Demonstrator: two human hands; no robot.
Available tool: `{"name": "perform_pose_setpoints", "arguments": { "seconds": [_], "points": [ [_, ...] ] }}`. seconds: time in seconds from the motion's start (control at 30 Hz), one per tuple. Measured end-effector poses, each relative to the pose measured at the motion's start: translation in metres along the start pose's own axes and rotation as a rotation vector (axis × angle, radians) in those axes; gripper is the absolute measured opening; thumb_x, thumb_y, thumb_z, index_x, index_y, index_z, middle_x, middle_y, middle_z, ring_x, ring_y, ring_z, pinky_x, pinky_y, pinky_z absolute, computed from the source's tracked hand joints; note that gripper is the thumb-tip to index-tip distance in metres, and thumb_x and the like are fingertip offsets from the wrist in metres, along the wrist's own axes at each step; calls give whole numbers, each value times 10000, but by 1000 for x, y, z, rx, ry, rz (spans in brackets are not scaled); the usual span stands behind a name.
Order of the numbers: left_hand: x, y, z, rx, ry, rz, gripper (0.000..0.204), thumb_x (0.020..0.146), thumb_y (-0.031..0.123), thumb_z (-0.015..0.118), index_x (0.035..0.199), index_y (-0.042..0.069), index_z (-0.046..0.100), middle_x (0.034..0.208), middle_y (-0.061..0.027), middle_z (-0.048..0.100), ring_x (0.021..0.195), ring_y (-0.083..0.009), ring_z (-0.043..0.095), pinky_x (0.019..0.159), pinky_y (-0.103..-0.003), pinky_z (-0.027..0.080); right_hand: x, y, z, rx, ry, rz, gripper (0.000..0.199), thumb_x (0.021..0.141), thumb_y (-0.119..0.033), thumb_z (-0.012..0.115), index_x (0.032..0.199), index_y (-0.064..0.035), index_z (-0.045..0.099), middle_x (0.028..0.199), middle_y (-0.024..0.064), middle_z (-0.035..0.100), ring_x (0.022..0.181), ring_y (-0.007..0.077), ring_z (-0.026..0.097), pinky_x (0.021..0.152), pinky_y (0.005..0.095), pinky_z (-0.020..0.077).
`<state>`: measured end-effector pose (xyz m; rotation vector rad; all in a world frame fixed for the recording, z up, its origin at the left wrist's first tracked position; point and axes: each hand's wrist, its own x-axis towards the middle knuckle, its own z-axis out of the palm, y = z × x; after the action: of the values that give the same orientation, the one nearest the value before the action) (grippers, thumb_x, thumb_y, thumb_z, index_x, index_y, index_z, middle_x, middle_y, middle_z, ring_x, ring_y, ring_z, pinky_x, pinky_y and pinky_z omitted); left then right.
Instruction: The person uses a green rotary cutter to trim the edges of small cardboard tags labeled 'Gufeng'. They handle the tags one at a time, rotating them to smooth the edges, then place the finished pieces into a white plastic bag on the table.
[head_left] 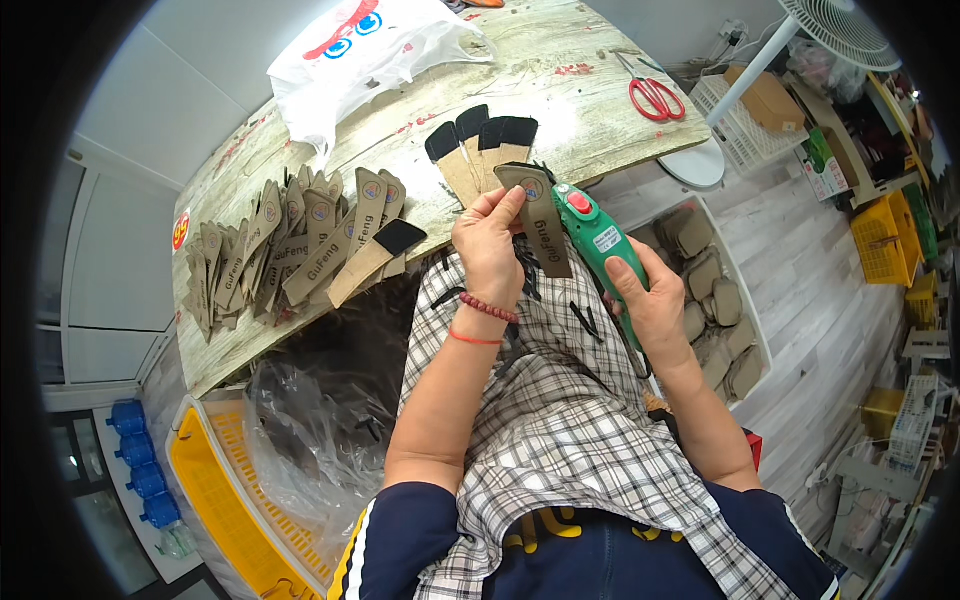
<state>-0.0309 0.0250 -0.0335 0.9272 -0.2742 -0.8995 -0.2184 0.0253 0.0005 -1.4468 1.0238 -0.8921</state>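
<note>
Left hand [487, 238] pinches strip [546, 228]; right hand [650, 302] clamped round tool [600, 238]. Best run tool along strip edge, clear of fingers.

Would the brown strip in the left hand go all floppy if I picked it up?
Probably not very: the brown strip looks straight, though the left hand pinches it near its upper end. It's likely light, too, since it looks thin and flat.
</note>
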Motion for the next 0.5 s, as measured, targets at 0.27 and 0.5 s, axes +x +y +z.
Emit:
{"name": "perform_pose_setpoints", "arguments": {
  "seconds": [0.27,0.5],
  "points": [
    [7,13,-5,252,-64,199,97,871,29,657,932,-38,691,827,-60,698,682,-90,629,625,-210,505,-3,0,-9,2,-56,39,486,888,-353,680,1196,16,603,756,4,586,584,43,489,507,201,417],
    [18,15,-16,414,-161,217,123,874,31,651,962,-41,698,845,-61,700,699,-89,633,644,-214,514,-3,1,-11,0,-71,27,488,889,-366,675,1184,16,606,757,12,594,583,49,497,507,206,419]
  ]
}}
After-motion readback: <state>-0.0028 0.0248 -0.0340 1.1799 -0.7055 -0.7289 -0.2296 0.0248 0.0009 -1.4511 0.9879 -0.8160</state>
